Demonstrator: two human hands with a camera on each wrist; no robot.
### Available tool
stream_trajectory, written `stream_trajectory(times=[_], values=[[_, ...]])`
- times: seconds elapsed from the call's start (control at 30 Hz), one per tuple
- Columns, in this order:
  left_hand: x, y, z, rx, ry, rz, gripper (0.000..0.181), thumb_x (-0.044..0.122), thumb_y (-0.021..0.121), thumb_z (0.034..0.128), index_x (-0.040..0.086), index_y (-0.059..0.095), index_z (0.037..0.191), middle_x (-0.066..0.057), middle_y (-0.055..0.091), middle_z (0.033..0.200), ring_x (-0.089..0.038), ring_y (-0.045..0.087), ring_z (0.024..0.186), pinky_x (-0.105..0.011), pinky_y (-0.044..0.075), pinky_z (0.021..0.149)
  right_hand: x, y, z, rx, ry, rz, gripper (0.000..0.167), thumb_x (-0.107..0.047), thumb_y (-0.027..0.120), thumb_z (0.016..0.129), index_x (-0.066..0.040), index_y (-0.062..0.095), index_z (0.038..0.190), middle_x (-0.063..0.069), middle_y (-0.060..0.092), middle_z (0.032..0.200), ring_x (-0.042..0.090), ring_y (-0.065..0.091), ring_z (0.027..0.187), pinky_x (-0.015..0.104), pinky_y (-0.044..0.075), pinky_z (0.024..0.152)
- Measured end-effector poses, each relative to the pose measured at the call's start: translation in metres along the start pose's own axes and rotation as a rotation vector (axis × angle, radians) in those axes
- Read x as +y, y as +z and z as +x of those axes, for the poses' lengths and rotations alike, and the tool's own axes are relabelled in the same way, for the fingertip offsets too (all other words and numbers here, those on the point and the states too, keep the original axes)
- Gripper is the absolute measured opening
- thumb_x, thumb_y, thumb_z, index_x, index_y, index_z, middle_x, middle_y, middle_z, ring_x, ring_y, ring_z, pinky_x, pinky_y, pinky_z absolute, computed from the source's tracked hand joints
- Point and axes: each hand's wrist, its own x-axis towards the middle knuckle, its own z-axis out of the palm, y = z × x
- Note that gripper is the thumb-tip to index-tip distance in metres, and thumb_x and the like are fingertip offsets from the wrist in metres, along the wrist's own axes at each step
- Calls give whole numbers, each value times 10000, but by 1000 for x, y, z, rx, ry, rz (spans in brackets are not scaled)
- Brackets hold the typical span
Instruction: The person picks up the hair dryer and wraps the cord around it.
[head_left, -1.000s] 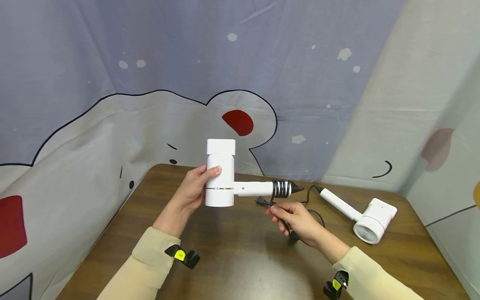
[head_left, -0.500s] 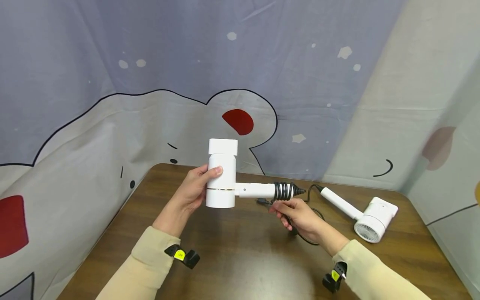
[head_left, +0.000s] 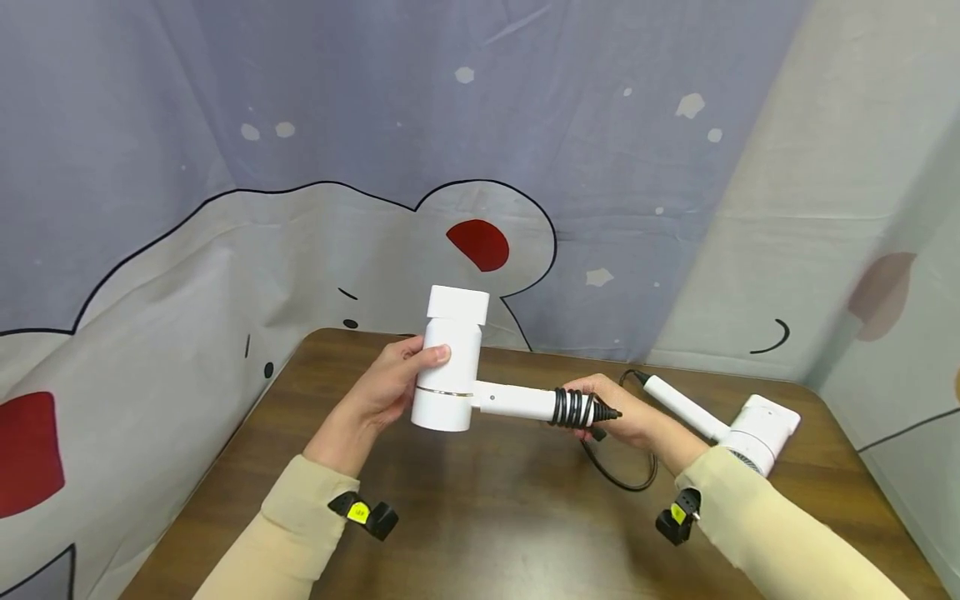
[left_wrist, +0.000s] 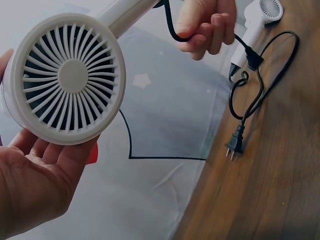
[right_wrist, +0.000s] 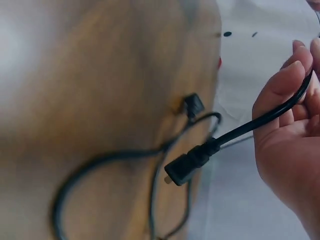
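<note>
Left grip (head_left: pixel 390 382) wraps dryer barrel (head_left: pixel 461 358); right grip (head_left: pixel 618 400) pinches cord (right_wrist: pixel 270 116).

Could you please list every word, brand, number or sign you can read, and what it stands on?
No text is readable.
Left-wrist yellow label: dark marks, too small to read.
Right-wrist yellow label: too small to read.
Held hair dryer and lying hair dryer: no legible lettering.

Two white plastic hair dryers (head_left: pixel 456 358) (head_left: pixel 759 429) show, with two black plugs (right_wrist: pixel 183 169) (right_wrist: pixel 193 105). There are two hands (head_left: pixel 384 382) (head_left: pixel 626 407), one brown wooden table (head_left: pixel 465 525).
</note>
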Motion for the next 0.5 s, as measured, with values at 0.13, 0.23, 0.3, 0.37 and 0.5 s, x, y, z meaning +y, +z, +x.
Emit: stream_trajectory(times=[0.13, 0.23, 0.3, 0.37, 0.5], values=[[-1, -1, 0, -37, 2, 9, 527, 215, 699, 971, -113, 572, 1364, -77, 721, 1089, -250, 692, 978, -447, 567, 873, -14, -10, 6, -7, 22, -165, 137, -47, 657, 1012, 51, 751, 996, -18, 723, 848, 70, 604, 710, 221, 492, 626], [-2, -1, 1, -59, 0, 26, 549, 227, 730, 969, -117, 574, 1368, -90, 716, 1103, -259, 687, 992, -450, 567, 877, -29, -14, 10, -26, 8, -309, 178, -126, 692, 1033, -5, 767, 927, -44, 696, 825, 57, 558, 730, 213, 449, 649], [-2, -2, 1, -67, -3, 44, 543, 216, 731, 968, -115, 577, 1371, -98, 712, 1112, -268, 684, 995, -457, 569, 871, -40, -16, 11, -46, 11, -378, 202, -167, 719, 1027, -49, 758, 868, -54, 642, 746, 47, 509, 635, 208, 415, 573], [-2, -2, 1, -73, -4, 66, 543, 213, 732, 971, -117, 579, 1374, -104, 710, 1124, -275, 682, 1001, -460, 570, 869, -49, -18, 12, -69, 13, -415, 227, -185, 746, 1012, -70, 731, 818, -48, 573, 663, 40, 455, 553, 206, 374, 509], [-2, -2, 1, -79, -4, 91, 551, 218, 736, 970, -115, 583, 1381, -117, 715, 1132, -289, 687, 994, -474, 576, 860, -66, -19, 13, -93, 51, -462, 268, -217, 768, 1000, -85, 702, 777, -50, 528, 584, 54, 437, 470, 217, 367, 450]])
